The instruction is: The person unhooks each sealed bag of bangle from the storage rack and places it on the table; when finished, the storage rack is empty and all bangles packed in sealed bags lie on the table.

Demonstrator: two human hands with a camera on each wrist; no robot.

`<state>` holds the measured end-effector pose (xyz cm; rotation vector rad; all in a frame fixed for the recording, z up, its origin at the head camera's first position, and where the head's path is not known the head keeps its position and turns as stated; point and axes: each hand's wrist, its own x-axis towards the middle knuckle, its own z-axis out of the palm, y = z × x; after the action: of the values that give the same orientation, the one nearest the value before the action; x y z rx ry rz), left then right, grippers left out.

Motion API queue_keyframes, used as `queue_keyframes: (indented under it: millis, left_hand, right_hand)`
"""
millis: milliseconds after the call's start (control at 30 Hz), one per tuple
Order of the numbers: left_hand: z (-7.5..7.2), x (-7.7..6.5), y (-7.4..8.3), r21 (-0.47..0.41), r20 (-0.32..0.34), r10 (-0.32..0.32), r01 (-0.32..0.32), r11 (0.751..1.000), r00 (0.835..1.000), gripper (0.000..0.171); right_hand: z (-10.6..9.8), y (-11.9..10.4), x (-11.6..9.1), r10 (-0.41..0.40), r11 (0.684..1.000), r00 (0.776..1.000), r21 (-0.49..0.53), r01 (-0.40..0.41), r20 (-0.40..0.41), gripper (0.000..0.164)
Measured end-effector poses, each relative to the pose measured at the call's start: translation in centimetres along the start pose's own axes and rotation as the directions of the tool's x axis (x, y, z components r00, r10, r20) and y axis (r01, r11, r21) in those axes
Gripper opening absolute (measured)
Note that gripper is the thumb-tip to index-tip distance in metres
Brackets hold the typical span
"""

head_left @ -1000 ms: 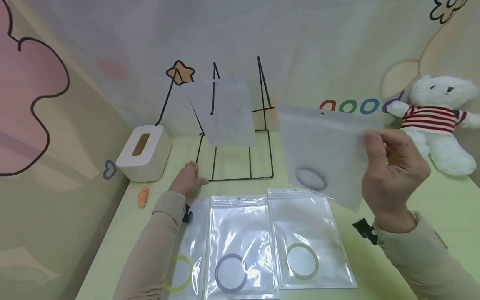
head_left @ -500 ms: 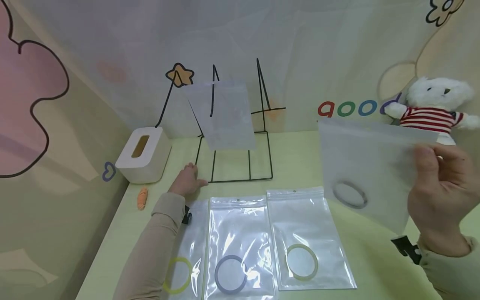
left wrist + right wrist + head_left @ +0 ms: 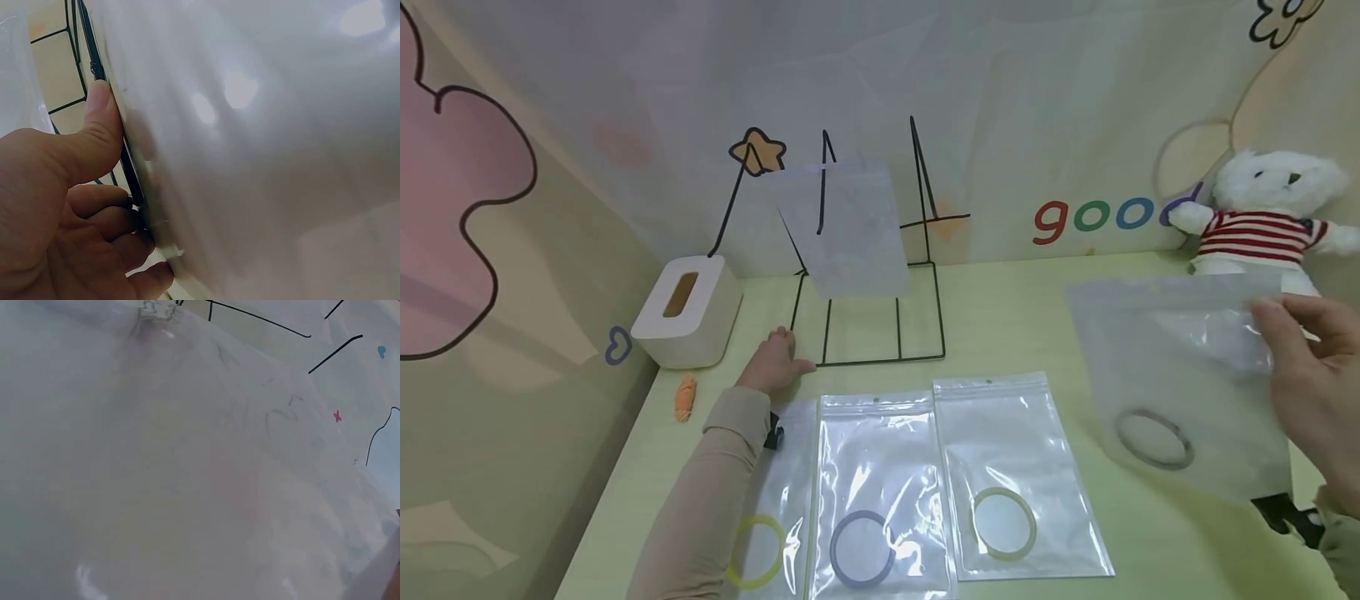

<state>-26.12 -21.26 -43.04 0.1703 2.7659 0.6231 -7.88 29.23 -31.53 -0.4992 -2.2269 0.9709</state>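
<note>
My right hand (image 3: 1318, 367) pinches the upper right edge of a zip bag (image 3: 1165, 350) between thumb and fingers. Inside the see-through bag, near its bottom, sits a grey ring (image 3: 1159, 464). Pale film fills most of the right wrist view. At the far left, my left hand (image 3: 772, 360) grips the front left corner of a black wire display rack (image 3: 880, 360). The left wrist view shows its thumb (image 3: 100, 119) along the dark bar and the fingers curled by it. Another translucent bag (image 3: 865, 242) hangs upright from the rack.
Three zip bags lie side by side in front: a left bag (image 3: 793, 467) with a yellow ring, a middle bag (image 3: 865, 450) with a grey ring, a right bag (image 3: 1000, 433) with a pale yellow ring. Around are a tissue box (image 3: 707, 325), an orange object (image 3: 685, 398) and a teddy bear (image 3: 1255, 233).
My right hand has moved right and downward, away from the rack, carrying the bag with the grey ring. The left hand has stayed at the rack's corner.
</note>
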Motion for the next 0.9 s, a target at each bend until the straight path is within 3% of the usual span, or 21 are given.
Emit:
queue_keyframes:
  millis: [67,267,600,800,900]
  left_hand:
    - [0.0,0.0,0.0,-0.001,-0.001,-0.002,0.002,1.000,1.000,0.079]
    - [0.2,0.2,-0.3,-0.007,-0.001,-0.012,0.012,1.000,1.000,0.079]
    - [0.3,0.5,-0.5,-0.004,-0.009,-0.001,0.001,1.000,1.000,0.081]
    - [0.1,0.3,-0.3,-0.006,-0.010,0.000,0.000,1.000,1.000,0.081]
    - [0.2,0.4,-0.4,-0.013,-0.008,-0.004,0.004,1.000,1.000,0.081]
  right_hand:
    - [-0.1,0.5,0.8,0.035,0.999,0.998,-0.001,-0.035,0.047,0.034]
    - [0.5,2.9,2.9,0.000,1.000,0.994,-0.023,0.002,0.107,0.041]
    - [1.0,5.2,4.1,0.052,0.991,0.978,-0.129,-0.026,0.201,0.053]
    - [1.1,6.0,4.2,0.100,0.977,0.934,-0.211,-0.027,0.342,0.061]
    - [1.6,6.9,4.0,0.056,0.978,0.925,-0.208,0.026,0.376,0.057]
